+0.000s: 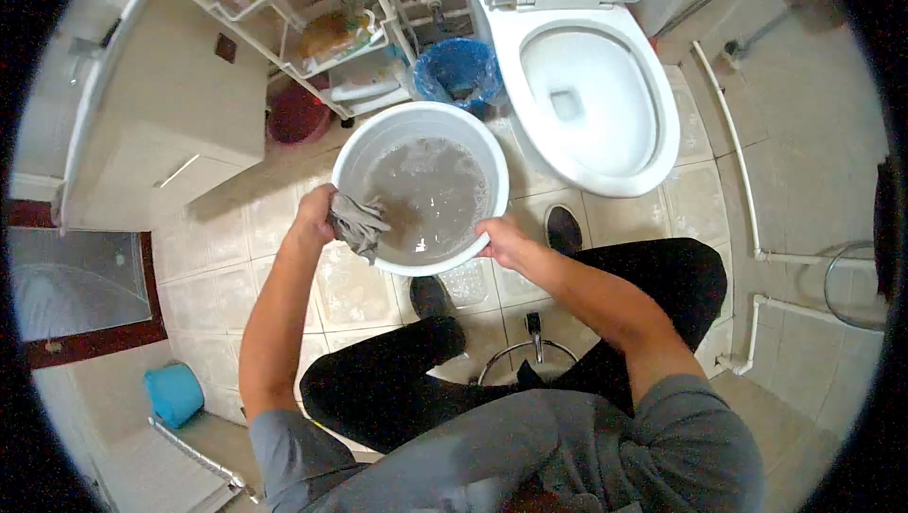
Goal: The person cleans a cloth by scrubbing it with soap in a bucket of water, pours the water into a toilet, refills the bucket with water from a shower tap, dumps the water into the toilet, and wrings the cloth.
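Observation:
A white basin [350,142] of murky grey water [430,196] is in front of me, between my hands. My left hand [318,213] is closed round a bunched grey cloth [357,224] at the basin's left rim; part of the cloth hangs over the rim. Whether those fingers also grip the rim is hidden. On the opposite side, my right hand [503,241] grips the basin's lower right rim, fingers wrapped on its edge. Suds float on the water's surface.
Right of the basin stands a white toilet [584,97] with its lid raised. Behind the basin are a blue lined bin [458,71] and a white shelf rack [378,17]. A dark red basin [299,114] sits by the cabinet [165,106]. My shoes [564,228] are on the tiled floor [352,291].

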### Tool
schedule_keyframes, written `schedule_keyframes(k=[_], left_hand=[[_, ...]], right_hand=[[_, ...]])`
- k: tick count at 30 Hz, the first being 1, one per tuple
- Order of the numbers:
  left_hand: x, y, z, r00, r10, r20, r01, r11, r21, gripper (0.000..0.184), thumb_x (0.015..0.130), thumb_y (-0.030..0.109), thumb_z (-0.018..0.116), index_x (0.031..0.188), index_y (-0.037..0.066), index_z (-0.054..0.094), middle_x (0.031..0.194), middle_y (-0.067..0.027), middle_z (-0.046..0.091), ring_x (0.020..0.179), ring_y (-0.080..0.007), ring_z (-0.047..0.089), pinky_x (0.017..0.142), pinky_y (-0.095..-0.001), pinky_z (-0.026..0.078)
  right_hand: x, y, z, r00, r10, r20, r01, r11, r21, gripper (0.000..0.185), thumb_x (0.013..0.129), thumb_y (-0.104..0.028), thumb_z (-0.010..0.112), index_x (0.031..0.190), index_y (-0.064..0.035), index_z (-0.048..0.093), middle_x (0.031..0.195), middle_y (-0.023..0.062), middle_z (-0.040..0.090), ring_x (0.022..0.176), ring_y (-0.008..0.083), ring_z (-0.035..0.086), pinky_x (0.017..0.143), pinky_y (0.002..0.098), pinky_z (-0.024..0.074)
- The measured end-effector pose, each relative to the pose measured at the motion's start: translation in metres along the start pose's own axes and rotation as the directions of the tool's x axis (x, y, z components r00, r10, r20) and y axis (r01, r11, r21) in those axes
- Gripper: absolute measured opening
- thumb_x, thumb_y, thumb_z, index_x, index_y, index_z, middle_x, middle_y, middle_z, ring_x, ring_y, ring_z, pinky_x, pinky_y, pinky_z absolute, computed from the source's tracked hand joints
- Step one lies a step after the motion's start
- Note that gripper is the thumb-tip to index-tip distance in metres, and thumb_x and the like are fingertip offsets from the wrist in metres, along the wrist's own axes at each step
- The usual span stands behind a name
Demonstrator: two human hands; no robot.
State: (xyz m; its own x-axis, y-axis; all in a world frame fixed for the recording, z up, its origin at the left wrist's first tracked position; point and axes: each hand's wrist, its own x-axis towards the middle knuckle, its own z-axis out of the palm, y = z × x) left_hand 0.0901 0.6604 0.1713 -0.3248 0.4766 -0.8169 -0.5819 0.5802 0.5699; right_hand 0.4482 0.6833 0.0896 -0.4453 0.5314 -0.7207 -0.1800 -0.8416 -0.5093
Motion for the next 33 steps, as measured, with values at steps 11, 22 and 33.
schedule_keyframes(k=[11, 22, 33], left_hand=[[-0.261, 0.109, 0.104, 0.926, 0.345, 0.151, -0.375, 0.887, 0.268, 0.027, 0.088, 0.023, 0.053, 0.098, -0.001, 0.060, 0.090, -0.0148, 0.066, 0.082, -0.0290, 0.065, 0.081, -0.0467, 0.054], [-0.275, 0.142, 0.222, 0.880, 0.397, 0.259, -0.464, 0.832, 0.302, 0.020, 0.085, 0.022, 0.057, 0.085, 0.003, 0.059, 0.076, -0.0121, 0.062, 0.071, -0.0292, 0.061, 0.072, -0.0474, 0.054], [-0.285, 0.186, 0.318, 0.846, 0.469, 0.254, -0.533, 0.752, 0.387, 0.023, 0.087, 0.027, 0.057, 0.089, 0.004, 0.060, 0.087, -0.0143, 0.066, 0.082, -0.0324, 0.064, 0.086, -0.0529, 0.053]], right_hand=[[-0.170, -0.122, 0.051, 0.992, -0.068, 0.108, 0.046, 0.980, 0.194, 0.033, 0.080, 0.003, 0.054, 0.110, 0.0098, 0.042, 0.097, 0.0178, 0.052, 0.081, 0.0324, 0.064, 0.064, 0.0445, 0.0634], [-0.161, -0.159, 0.008, 0.957, -0.127, 0.260, 0.004, 0.905, 0.426, 0.041, 0.076, 0.000, 0.051, 0.112, 0.0115, 0.036, 0.113, 0.0299, 0.050, 0.093, 0.0510, 0.063, 0.069, 0.0512, 0.0642], [-0.164, -0.182, 0.004, 0.929, -0.003, 0.370, -0.216, 0.807, 0.549, 0.060, 0.079, 0.000, 0.047, 0.130, 0.0177, 0.023, 0.136, 0.0413, 0.031, 0.113, 0.0620, 0.050, 0.057, 0.0258, 0.0621]])
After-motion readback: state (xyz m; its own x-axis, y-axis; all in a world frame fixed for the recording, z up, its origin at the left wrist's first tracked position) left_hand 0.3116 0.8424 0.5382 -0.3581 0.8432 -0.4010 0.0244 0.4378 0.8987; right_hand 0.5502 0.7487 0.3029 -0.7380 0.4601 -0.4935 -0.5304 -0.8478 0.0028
